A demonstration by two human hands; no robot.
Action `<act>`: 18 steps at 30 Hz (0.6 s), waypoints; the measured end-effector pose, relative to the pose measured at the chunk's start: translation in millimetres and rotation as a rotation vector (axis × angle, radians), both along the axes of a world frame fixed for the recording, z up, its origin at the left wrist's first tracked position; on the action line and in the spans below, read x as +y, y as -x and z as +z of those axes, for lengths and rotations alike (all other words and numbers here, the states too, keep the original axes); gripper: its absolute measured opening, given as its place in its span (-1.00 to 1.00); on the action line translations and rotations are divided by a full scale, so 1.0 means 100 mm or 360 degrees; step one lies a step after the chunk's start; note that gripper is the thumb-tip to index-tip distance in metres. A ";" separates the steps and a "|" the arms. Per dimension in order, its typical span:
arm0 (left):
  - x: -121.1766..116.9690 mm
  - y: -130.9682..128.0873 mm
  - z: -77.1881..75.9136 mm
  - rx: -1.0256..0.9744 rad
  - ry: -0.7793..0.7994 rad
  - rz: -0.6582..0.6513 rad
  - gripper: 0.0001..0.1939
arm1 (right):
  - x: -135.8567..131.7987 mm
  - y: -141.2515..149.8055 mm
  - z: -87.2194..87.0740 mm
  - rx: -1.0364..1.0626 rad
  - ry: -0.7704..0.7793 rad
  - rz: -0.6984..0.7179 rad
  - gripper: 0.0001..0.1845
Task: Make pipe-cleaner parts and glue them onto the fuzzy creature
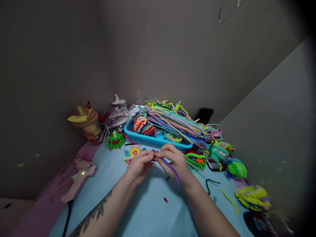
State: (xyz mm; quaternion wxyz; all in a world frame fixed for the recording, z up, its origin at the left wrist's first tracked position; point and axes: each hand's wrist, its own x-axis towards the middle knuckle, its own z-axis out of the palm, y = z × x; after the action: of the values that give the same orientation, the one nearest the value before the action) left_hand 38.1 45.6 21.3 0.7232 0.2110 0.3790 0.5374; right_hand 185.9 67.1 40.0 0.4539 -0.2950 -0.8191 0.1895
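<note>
A purple pipe cleaner (172,169) is pinched between both hands above the blue table covering. My left hand (141,164) closes thumb and fingers on its upper end. Beside it, my right hand (174,161) grips the same pipe cleaner, and the long free end hangs down across the palm toward the wrist. The fingertips of both hands nearly meet, so the pinched end is partly hidden. Just behind my left hand lies a piece with a pink and yellow flower shape (135,150). Near my right hand is a green figure with an orange part (196,160).
A blue tray (158,142) holds colourful pieces, with a heap of pipe cleaners (177,123) beside and over it. A pink glue gun (80,181) with a lit green light lies left. A brown and yellow cup (86,121) stands behind it. Yellow pipe-cleaner bundles (254,197) sit right.
</note>
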 end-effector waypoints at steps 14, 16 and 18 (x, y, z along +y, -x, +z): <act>0.05 0.07 -0.04 -0.0158 0.0081 0.0115 -0.77 | 0.01 -0.07 0.08 -0.0443 -0.0042 0.0173 -0.61; 0.05 0.07 -0.03 -0.0122 0.0043 0.0152 -0.79 | 0.01 -0.07 0.10 -0.0413 0.0051 0.0215 -0.60; 0.03 0.06 -0.01 -0.0019 -0.0047 0.0080 -0.77 | 0.00 -0.05 0.12 -0.0193 0.0219 0.0151 -0.68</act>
State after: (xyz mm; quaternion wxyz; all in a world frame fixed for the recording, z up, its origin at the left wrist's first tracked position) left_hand 31.6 48.4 20.5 0.7086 0.2087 0.3719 0.5621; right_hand 191.2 67.2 52.1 0.3726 -0.2973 -0.8433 0.2483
